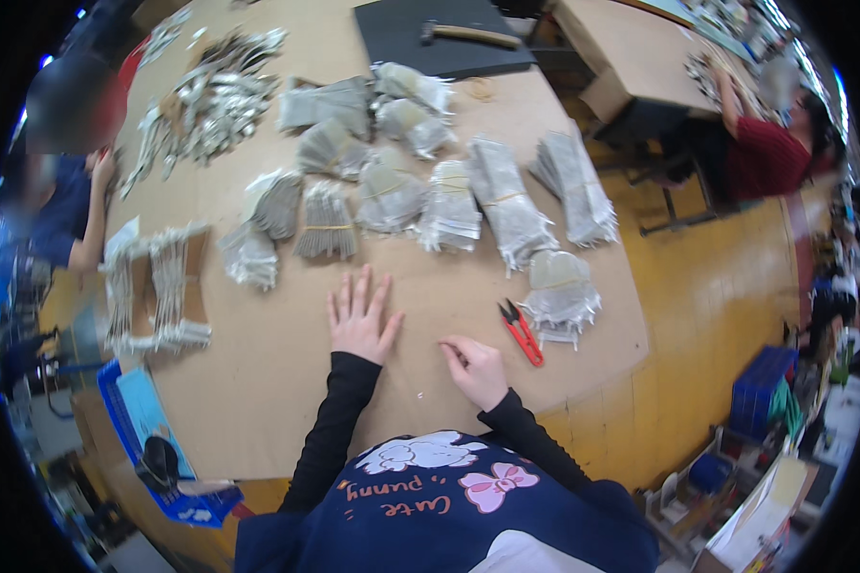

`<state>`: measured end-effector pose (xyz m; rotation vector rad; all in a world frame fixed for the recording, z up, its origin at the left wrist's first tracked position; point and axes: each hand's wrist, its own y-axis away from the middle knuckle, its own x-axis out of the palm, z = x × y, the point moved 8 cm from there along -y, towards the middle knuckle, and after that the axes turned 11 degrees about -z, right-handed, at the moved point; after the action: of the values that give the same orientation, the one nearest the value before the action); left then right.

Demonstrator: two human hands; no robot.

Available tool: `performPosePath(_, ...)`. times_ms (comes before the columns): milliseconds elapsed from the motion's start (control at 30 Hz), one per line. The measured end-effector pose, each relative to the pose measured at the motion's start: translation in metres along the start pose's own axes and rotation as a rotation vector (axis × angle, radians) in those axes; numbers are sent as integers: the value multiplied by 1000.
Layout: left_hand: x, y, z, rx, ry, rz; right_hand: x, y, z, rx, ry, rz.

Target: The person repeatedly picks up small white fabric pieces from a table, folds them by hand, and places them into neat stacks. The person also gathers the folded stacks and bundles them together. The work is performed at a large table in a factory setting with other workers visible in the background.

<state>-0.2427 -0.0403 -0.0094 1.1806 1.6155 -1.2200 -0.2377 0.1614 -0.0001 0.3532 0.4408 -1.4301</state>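
My left hand [360, 320] lies flat on the brown tabletop [420, 298] with its fingers spread, holding nothing. To its right, my right hand [476, 371] is closed, thumb and forefinger brought together; anything between them is too small or hidden to make out. Red-handled thread snips [523, 337] with dark blades lie right of my right hand. Beside them sits a bundle of pale grey fabric pieces [559, 288] with frayed white ends. Just beyond my left fingertips stands a fanned bundle [327, 224] held by a yellowish band.
Several more banded grey bundles [392, 191] cover the table's middle. A loose silvery heap [215, 100] lies far left, near a co-worker's arm [96, 210]. A hammer [473, 36] rests on a black board [392, 38]. A blue basket [124, 396] adjoins the left edge.
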Motion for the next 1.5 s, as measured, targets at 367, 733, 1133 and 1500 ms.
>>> performPosePath(367,-34,-47,-106,462,622,-110,-2,-2,3,-74,-20,6)
performPosePath(733,67,-168,-211,695,-67,376,-6,-3,2,-95,-79,-5)
performPosePath(1133,46,-217,-176,564,576,494,-5,-1,2,-144,-97,-40)
performPosePath(1500,74,-158,-212,525,-41,438,-3,-1,-2,9,-111,21)
